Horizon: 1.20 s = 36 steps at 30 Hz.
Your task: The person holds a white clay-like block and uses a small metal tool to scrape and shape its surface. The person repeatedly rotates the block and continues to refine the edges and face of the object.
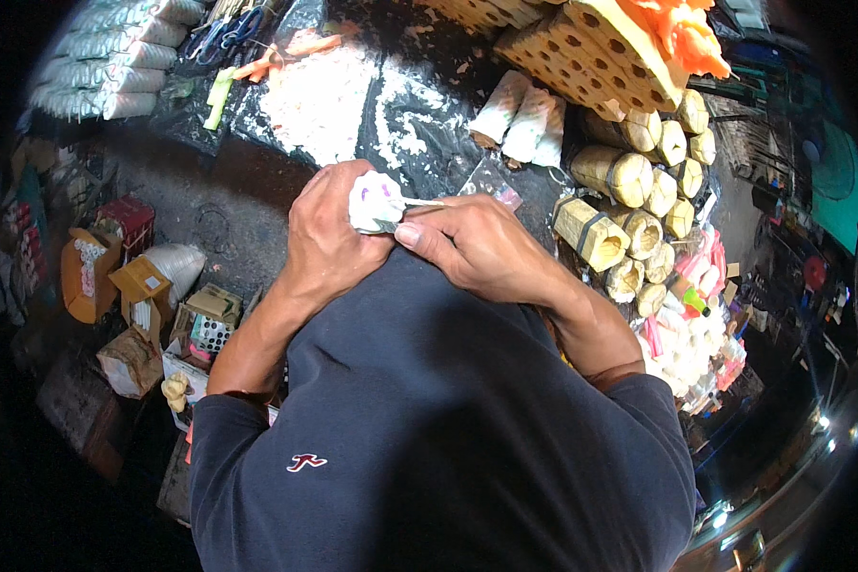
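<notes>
In front of my chest, my left hand (329, 234) is closed around a white piece (376, 198) with a crumpled, rounded top and purple marks. Its lower part is hidden in my fist. From the right, my right hand (481, 243) pinches a thin pale stick (421, 201) between thumb and fingers. The stick's left end meets the top of the white piece; whether it goes in cannot be made out. My right thumb lies close beside the white piece.
Ahead lies a black plastic sheet (405, 153) strewn with white powder or scraps. Three white-wrapped tubes (521, 119) lie on it, near a yellow block with holes (591, 62). Banded hollow tubes (620, 176) are stacked right. White rolls (129, 81) and cardboard boxes (91, 276) stand left.
</notes>
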Available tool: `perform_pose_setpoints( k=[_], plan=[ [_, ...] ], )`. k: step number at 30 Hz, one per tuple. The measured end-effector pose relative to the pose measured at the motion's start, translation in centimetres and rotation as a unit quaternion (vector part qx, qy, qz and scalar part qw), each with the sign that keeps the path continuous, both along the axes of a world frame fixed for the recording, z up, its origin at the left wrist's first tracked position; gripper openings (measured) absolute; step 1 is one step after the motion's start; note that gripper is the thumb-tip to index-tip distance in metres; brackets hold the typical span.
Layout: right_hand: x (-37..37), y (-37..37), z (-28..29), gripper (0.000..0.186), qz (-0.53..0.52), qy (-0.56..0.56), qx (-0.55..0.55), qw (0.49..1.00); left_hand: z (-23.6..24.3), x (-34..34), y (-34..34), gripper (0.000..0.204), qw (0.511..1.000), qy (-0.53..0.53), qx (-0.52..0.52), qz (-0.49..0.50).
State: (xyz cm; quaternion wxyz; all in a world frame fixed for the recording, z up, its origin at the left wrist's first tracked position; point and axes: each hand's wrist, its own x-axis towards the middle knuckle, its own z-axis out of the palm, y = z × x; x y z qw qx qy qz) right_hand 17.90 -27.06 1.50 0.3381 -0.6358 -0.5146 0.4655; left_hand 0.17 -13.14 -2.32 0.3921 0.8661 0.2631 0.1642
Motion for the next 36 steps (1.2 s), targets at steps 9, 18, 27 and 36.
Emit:
perform_pose_setpoints(
  k=[9, 18, 27, 36],
  plan=[
    [-0.7, -0.1, 0.6, 0.035, -0.004, -0.099, -0.026, 0.995, 0.0, -0.5, 0.0, 0.047, 1.000, 0.005, -0.017, -0.006],
    [-0.8, -0.4, 0.7, 0.038, -0.007, -0.135, -0.031, 0.990, 0.0, -0.5, -0.1, 0.046, 1.000, 0.006, -0.012, -0.014],
    [-1.1, -0.6, 0.3, 0.040, -0.017, -0.154, -0.029, 0.987, -0.2, -0.7, -0.2, 0.049, 1.000, 0.011, -0.013, -0.020],
    [-1.3, -0.8, -0.1, 0.040, -0.037, -0.155, -0.020, 0.987, -0.3, -0.7, -0.2, 0.050, 1.000, 0.002, 0.009, -0.029]
  ],
)
